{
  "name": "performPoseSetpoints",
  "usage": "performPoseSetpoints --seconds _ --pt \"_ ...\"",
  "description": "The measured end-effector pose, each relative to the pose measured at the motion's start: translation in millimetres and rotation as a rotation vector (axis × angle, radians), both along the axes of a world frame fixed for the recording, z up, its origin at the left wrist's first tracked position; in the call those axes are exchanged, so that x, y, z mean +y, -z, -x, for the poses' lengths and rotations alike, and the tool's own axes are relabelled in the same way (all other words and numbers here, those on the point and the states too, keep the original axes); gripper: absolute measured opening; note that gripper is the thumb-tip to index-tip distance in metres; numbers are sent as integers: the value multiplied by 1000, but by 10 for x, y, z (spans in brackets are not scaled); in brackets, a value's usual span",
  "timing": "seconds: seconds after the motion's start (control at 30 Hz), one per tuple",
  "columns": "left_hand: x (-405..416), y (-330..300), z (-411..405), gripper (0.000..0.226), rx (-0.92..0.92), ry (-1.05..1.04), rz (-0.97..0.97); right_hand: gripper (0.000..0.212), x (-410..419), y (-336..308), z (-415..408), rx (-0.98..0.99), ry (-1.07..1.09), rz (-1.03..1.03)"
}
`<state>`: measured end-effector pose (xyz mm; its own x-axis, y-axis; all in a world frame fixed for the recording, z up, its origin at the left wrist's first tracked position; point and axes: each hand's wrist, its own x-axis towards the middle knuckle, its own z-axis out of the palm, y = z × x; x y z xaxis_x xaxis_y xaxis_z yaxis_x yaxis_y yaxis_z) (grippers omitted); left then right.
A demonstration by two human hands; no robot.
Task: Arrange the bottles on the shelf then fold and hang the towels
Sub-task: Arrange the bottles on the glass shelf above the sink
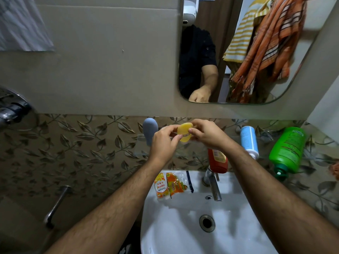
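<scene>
Nearest, the basin (pixel 165 226) is seen, with two orange sachets (pixel 169 186) lying on its back ledge beside the tap (pixel 213 186). Above the ledge, a small yellow oval soap (pixel 185 132) is pinched between both hands: the left hand (pixel 164 142) has thumb and fingertips curled on its left edge, and the right hand (pixel 206 136) has its fingers curled over the right edge. The soap is held just in front of the glass shelf (pixel 141 143).

On the shelf, a grey bottle (pixel 150 131) stands to the left, a red bottle (pixel 217 160) is partly hidden under the right forearm, and a blue bottle (pixel 249 142) and a green bottle (pixel 287 149) lie further right.

The step is judged to be placing the soap. It is best lowered flat into a free stretch between the grey and red bottles, and released only once supported, since a slippery bar could slide into the basin.

Farthest, striped towels (pixel 266 46) are seen in the mirror (pixel 311 57), unfolded.
</scene>
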<state>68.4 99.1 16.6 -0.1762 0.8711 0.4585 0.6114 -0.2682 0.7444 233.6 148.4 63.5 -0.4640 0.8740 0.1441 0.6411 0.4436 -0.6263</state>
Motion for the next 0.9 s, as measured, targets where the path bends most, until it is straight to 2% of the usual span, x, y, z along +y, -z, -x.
performPoseSetpoints --seconds 0.23,0.5,0.63,0.73,0.8,0.9 --pt "111 6 -95 32 -107 -88 113 21 26 3 65 38 101 25" --pt "122 33 -126 39 -124 -104 108 24 3 -6 71 17 109 44" --pt "-4 102 -181 45 19 -169 -112 27 -29 -44 21 -5 142 35" --pt "-113 179 -240 37 181 -40 -249 30 -49 -146 -138 -95 212 -95" --pt "-133 203 -297 37 322 85 -241 33 -48 -195 -297 -226 240 -149" --pt "-119 194 -404 48 526 206 -154 39 -41 -195 -524 -568 249 -221"
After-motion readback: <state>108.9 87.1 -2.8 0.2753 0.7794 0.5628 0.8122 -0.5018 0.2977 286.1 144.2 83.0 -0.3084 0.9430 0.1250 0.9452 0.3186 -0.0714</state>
